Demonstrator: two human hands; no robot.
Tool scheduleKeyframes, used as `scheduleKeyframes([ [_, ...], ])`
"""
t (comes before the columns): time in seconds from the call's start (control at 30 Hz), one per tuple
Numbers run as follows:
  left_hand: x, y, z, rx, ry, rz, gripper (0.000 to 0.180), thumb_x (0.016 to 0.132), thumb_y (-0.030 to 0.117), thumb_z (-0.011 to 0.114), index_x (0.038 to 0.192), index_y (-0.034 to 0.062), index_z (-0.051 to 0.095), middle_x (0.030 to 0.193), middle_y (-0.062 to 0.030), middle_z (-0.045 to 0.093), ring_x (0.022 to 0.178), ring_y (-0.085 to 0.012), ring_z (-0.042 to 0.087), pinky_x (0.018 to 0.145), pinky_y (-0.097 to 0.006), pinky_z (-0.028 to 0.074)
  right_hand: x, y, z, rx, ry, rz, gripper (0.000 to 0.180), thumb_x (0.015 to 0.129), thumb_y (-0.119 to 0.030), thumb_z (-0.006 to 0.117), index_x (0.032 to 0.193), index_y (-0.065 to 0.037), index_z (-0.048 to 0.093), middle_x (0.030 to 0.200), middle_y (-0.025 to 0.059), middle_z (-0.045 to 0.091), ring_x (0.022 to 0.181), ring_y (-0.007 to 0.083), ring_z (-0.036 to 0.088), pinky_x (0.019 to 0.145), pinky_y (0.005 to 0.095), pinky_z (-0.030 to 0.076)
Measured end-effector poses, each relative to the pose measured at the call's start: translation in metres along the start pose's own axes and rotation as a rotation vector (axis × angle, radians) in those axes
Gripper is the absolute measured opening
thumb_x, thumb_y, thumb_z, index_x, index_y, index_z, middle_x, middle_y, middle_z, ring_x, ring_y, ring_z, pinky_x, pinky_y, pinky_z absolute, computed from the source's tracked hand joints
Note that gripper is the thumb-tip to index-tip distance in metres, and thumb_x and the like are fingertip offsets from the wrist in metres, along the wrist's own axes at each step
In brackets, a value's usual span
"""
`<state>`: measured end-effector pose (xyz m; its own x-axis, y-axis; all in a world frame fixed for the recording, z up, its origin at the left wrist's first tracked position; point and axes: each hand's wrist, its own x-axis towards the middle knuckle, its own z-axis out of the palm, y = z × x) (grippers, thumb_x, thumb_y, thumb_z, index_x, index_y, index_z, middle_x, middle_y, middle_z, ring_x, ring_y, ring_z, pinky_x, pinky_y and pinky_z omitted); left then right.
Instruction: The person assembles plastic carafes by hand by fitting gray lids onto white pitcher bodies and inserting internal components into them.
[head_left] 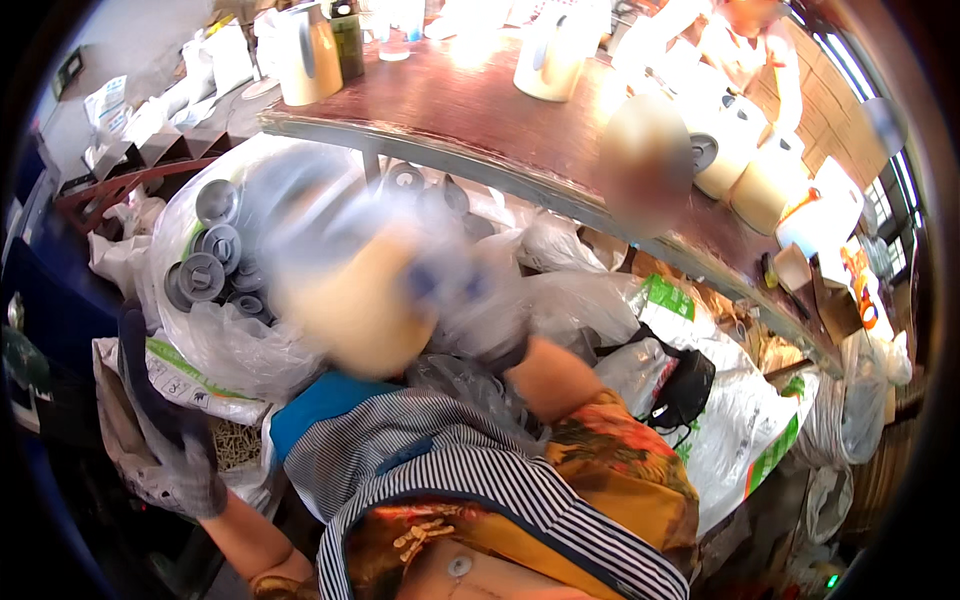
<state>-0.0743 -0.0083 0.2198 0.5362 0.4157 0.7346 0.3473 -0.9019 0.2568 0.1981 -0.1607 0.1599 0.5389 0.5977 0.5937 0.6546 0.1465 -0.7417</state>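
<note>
A cream jug (365, 310), smeared by motion, is tilted in front of me above the plastic bags. My right hand (465, 285), in a white and blue glove, is against its side and seems to grip it; the fingers are blurred. My left hand (175, 440), in a dark grey glove, is empty at the left, its fingers stretched out. It is beside an open sack (165, 400) and a heap of small yellowish metal pieces (238, 445). Beyond it, a clear plastic bag (270, 355) holds several round grey lids (202, 277).
A reddish-brown table (450, 95) runs across the far side. Upright on it are a cream jug (547, 60), a tan jug (312, 55) and several more jugs (770, 185) at right. Another person (745, 60) is behind them. A black strapped item (685, 385) lies on white sacks (725, 450).
</note>
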Motion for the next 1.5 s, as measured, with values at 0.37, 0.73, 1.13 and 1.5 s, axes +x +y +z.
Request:
scheduleKeyframes([
  [0.37,-0.21,-0.176,0.269,-0.417,-0.183,-0.509,0.027,0.094,0.019,0.054,0.111,-0.0006,0.059,0.104,-0.0174,0.065,0.098,-0.0337,0.061,0.087,-0.04,0.048,0.222,0.208,-0.205,-0.582,0.536,0.386,0.083,0.076,-0.06,0.069,0.131,-0.003,0.045,0.105,0.0208,0.066,0.104,0.0381,0.062,0.091,0.0459,0.047],
  [0.73,-0.188,-0.137,0.227,-0.538,-0.086,-0.699,0.034,0.099,0.019,0.055,0.126,-0.0022,0.055,0.122,-0.0123,0.061,0.112,-0.0187,0.057,0.095,-0.03,0.046,-0.181,0.24,-0.071,-0.285,-0.754,0.759,0.045,0.088,-0.045,0.061,0.115,-0.01,0.067,0.107,0.012,0.07,0.097,0.0278,0.065,0.088,0.0371,0.047],
  [1.13,-0.192,-0.138,0.23,-0.333,-0.138,-0.61,0.035,0.097,0.019,0.057,0.125,-0.0023,0.055,0.123,-0.0116,0.061,0.112,-0.018,0.057,0.095,-0.03,0.047,-0.395,0.384,-0.1,-1.039,-1.031,1.263,0.062,0.086,-0.045,0.057,0.14,-0.015,0.047,0.141,0.0147,0.048,0.127,0.0319,0.048,0.105,0.0424,0.039],
  [1.5,-0.18,-0.129,0.226,-0.249,-0.208,-0.592,0.038,0.096,0.021,0.059,0.125,-0.002,0.056,0.122,-0.0135,0.062,0.111,-0.0216,0.059,0.095,-0.033,0.047,-0.411,0.396,-0.046,-0.778,-0.719,1.331,0.042,0.088,-0.033,0.059,0.128,-0.019,0.057,0.128,0.01,0.059,0.117,0.03,0.055,0.099,0.0407,0.044],
])
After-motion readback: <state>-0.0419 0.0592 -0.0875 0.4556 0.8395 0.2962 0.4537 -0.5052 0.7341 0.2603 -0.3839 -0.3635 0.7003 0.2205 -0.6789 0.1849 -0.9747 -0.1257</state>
